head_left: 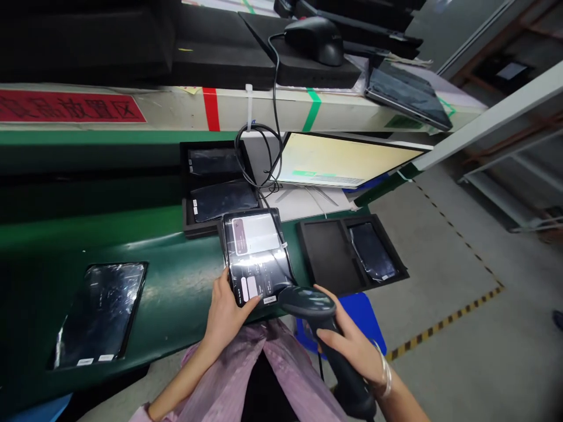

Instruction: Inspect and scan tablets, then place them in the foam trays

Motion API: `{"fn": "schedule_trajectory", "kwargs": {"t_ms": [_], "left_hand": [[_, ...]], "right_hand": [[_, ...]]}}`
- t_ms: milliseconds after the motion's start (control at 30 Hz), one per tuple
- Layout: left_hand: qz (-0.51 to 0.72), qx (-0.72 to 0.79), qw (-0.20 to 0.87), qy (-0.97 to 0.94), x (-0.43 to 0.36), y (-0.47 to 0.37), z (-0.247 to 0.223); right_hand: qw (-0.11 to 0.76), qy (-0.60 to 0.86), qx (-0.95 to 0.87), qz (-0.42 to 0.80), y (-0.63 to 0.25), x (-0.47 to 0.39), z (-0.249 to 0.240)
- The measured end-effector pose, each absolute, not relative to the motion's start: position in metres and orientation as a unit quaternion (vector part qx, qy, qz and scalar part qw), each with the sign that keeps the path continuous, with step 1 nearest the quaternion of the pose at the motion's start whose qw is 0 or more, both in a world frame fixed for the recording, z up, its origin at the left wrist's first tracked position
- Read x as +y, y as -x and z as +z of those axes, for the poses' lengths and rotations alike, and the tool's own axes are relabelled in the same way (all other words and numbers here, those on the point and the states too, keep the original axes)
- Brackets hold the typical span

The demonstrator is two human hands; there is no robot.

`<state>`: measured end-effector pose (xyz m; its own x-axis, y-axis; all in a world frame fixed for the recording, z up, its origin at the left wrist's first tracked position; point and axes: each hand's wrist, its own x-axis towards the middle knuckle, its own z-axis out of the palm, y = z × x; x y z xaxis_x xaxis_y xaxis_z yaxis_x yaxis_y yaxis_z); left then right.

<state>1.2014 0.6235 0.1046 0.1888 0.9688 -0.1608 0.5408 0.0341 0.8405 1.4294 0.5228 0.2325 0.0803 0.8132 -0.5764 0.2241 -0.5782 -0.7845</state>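
A tablet (257, 258) with a lit screen lies near the front edge of the green table. My left hand (227, 310) grips its near left corner, thumb over the lower edge of the screen and fingers along the side. In my right hand (352, 346) is a black barcode scanner (308, 303), its head close to the white label (270, 299) at the tablet's lower right corner. My fingers wrap round the scanner's handle. A cable crosses over the tablet's right side.
Another tablet (99, 313) in film lies to the left. Black foam trays (189, 220) with two tablets stand behind; a foam tray (329, 255) at right holds one. A monitor (347, 161) stands under a shelf (176, 111) bearing a mouse (316, 40).
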Motion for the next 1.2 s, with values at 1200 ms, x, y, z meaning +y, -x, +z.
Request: {"fn": "schedule_trajectory", "kwargs": {"t_ms": [1200], "left_hand": [[0.320,0.499,0.783,-0.187,0.669,-1.202,0.170]], "right_hand": [[0.277,0.664,-0.366,0.590,-1.424,0.510,0.224]]}}
